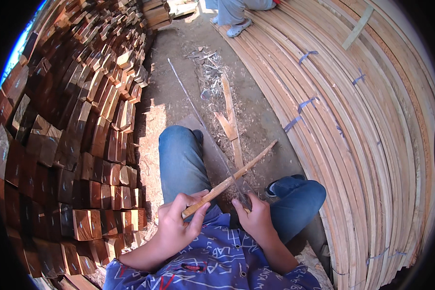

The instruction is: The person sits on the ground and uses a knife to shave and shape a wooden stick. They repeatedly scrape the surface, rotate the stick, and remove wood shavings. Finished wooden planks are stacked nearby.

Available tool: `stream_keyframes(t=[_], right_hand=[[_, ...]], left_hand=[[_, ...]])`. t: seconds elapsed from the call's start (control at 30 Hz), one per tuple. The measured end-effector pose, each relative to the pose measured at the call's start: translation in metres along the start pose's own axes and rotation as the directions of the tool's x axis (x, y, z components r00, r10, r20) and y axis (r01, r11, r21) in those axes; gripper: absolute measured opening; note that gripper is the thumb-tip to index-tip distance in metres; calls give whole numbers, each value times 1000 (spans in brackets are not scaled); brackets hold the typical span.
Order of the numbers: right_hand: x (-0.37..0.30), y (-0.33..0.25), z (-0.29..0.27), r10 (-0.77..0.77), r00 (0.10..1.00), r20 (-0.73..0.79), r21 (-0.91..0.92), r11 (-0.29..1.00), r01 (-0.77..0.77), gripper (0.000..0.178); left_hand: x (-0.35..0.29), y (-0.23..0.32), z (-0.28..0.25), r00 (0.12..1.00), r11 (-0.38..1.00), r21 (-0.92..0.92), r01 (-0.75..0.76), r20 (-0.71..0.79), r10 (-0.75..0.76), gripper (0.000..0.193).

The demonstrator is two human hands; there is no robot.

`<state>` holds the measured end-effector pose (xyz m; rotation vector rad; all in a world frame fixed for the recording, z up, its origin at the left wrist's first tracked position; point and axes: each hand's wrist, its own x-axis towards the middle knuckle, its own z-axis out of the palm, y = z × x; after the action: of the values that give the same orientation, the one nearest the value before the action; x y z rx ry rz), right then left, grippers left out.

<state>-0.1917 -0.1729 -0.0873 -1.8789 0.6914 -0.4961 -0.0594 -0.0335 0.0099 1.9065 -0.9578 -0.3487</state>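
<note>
My left hand [176, 220] is closed around the near end of a narrow wooden stick [218, 188], its thumb laid along the wood. The stick slants up to the right, away from me. In my right hand [257, 217] is the handle end of a long, thin, grey metal blade [198, 113], gripped between thumb and fingers. From there the blade reaches far forward and to the left, crossing the stick near its middle. Whether the blade's edge touches the wood or has teeth, I cannot tell. Both hands are over my lap.
Stacked timber blocks [89, 224] rise on the left. Long bundled wooden strips [343, 140] fill the right side, tied with bluish bands. Split wood pieces [231, 113] and shavings lie on the ground ahead. Another person's leg and clog [239, 28] rest by the strips at the far end.
</note>
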Motion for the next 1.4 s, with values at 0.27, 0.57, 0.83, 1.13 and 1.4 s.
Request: stream_keyframes(t=[0.27,0.57,0.83,1.13,1.4], right_hand=[[-1,68,1,183,983,-3,-246,953,-178,26],[-7,29,-4,84,996,10,-119,990,-82,25],[-14,-2,8,6,1000,14,-122,993,-4,22],[-14,-4,8,-12,999,37,-50,999,14,21],[-16,0,-3,132,991,25,-108,986,-128,24]], left_hand=[[5,1,-4,999,999,21,-48,-2,48,20],[3,-3,-2,998,997,31,-65,-16,66,22],[4,3,-3,998,997,51,-54,12,54,21],[1,-3,-3,999,999,31,-32,-27,33,19],[5,2,-2,995,995,29,-91,39,90,21]])
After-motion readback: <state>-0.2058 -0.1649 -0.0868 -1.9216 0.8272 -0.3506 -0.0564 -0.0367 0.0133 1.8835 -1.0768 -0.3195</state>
